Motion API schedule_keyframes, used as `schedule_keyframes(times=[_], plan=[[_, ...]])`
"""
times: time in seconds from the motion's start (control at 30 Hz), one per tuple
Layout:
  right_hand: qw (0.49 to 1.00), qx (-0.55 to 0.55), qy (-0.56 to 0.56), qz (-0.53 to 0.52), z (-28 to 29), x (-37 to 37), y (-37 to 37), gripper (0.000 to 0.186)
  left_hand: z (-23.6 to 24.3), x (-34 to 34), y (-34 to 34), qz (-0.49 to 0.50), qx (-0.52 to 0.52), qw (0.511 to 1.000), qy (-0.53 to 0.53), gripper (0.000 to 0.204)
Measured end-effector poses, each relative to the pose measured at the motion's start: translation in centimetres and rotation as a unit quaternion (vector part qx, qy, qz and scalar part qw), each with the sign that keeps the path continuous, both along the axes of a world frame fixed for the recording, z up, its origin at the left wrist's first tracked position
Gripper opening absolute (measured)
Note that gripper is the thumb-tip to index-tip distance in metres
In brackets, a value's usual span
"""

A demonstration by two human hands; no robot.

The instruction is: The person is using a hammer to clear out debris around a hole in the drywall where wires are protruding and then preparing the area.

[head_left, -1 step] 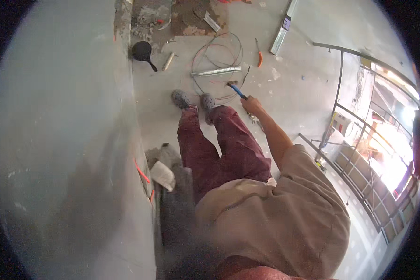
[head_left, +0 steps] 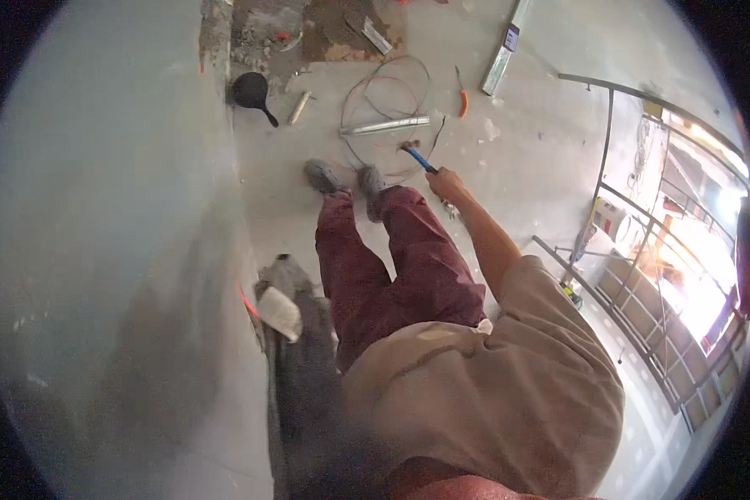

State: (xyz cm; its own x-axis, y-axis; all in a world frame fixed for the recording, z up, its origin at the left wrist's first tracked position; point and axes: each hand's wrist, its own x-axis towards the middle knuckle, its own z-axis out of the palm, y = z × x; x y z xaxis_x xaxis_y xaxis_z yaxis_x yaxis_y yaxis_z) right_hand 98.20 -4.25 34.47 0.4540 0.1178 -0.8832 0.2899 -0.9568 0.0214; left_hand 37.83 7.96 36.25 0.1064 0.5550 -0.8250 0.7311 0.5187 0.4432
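My right hand [head_left: 446, 182] reaches out over the floor, fingers wrapped around the dark grip of a hammer [head_left: 422, 158] with a blue handle. Its metal head [head_left: 409, 146] points away from me, towards a short metal profile [head_left: 386, 126] and a loose coil of thin wires [head_left: 365, 83]. I cannot tell whether the hammer touches the floor. My left hand does not show. At lower left, beside the wall, is a blurred dark grey shape [head_left: 304, 392] with a whitish piece [head_left: 279, 313] against it; I cannot make out what these are.
A pale wall [head_left: 117, 208] rises on the left. Ahead lie a black paddle-shaped thing [head_left: 251, 91], a small stick-like tool [head_left: 299, 107], an orange-handled tool [head_left: 463, 102] and a longer metal profile [head_left: 502, 62]. A metal railing [head_left: 606, 142] borders bright openings at right.
The hammer and my right hand have shifted slightly up and left. The dark grey shape and whitish piece have moved a little left, covering more of the wall's orange marks.
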Motion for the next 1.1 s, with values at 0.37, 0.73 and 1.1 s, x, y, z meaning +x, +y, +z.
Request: schedule_keyframes(times=[0.37, 0.73, 1.1], plan=[[0.996, 0.044, 0.004, 0.076, -12.1, 5.6, 3.5, 0.053, -1.2, -5.8, -11.3, 0.031, -0.066, 0.995, 0.068, 0.045], [0.989, 0.1, -0.062, 0.094, -25.6, 12.4, 1.9, 0.046, 1.8, -1.3, -33.0, -0.154, -0.096, 0.973, 0.146, 0.052], [0.975, 0.153, -0.076, 0.144, -38.0, 18.3, -0.9, 0.04, -8.6, 10.5, -37.5, -0.022, -0.124, 0.982, 0.144, 0.058]])
